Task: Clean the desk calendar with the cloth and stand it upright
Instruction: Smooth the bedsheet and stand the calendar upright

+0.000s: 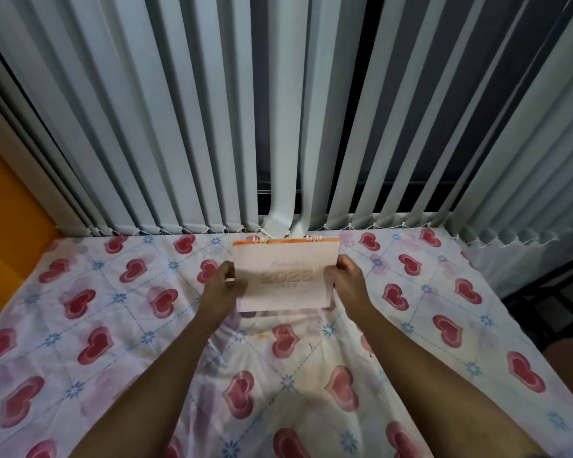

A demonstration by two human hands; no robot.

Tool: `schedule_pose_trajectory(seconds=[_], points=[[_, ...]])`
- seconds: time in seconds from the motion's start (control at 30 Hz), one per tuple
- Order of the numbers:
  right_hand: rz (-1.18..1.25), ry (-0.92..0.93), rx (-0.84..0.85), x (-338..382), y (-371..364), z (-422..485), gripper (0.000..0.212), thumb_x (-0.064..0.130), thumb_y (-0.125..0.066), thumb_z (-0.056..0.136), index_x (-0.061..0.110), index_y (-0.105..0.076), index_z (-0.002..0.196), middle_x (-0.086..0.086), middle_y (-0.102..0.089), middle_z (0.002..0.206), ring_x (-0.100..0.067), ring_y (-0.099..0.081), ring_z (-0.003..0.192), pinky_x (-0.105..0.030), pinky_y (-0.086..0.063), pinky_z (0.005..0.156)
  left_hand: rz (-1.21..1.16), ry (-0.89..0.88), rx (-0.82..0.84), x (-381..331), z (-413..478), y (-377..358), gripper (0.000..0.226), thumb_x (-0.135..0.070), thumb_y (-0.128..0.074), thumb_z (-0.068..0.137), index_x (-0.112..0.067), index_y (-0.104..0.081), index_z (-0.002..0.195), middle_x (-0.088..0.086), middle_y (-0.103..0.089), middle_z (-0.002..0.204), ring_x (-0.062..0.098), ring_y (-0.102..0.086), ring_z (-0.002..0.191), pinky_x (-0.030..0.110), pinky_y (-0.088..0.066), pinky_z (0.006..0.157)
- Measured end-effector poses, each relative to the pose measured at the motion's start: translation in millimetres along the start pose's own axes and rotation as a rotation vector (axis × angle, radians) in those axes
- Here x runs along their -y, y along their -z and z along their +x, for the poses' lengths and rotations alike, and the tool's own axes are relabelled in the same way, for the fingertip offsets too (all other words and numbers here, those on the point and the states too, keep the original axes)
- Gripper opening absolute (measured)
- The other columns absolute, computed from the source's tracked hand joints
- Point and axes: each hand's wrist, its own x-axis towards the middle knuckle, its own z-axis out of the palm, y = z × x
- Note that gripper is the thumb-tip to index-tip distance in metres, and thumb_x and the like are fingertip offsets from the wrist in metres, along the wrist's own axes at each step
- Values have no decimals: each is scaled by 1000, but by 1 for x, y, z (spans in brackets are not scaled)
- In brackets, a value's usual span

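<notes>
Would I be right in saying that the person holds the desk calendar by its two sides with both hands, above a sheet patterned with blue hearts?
Not quite: the head view shows red hearts on the sheet, with small blue flowers between them. The rest holds: the left hand and right hand grip the desk calendar by its two sides.
</notes>
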Motion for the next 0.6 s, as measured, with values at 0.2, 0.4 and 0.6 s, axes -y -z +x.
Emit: schedule_pose_trajectory(seconds=[0.2, 0.4, 0.6], points=[[-52, 6, 46, -30, 10, -13, 29, -1, -51, 85, 20, -64, 102, -2, -68, 104, -19, -62, 95, -31, -50, 81, 123, -3, 70, 18, -14, -9, 40, 2, -61, 82, -10, -56, 119, 9, -66, 106, 25, -60, 94, 30, -46, 80], [-100, 19, 69, -39, 12, -20, 29, -2, -49, 86, 14, -63, 106, -4, -67, 104, -21, -62, 96, -29, -50, 79, 231, -50, 89, 30, -24, -15, 44, 1, -52, 88, -8, -46, 131, 15, -63, 118, 30, -57, 107, 31, -42, 83], [-178, 41, 100, -44, 14, -24, 33, 1, -48, 85, 15, -62, 111, 0, -66, 106, -18, -60, 96, -26, -48, 74, 240, -40, 138, 29, -31, -17, 49, -1, -45, 92, -10, -30, 139, 12, -55, 124, 26, -51, 111, 32, -39, 86]])
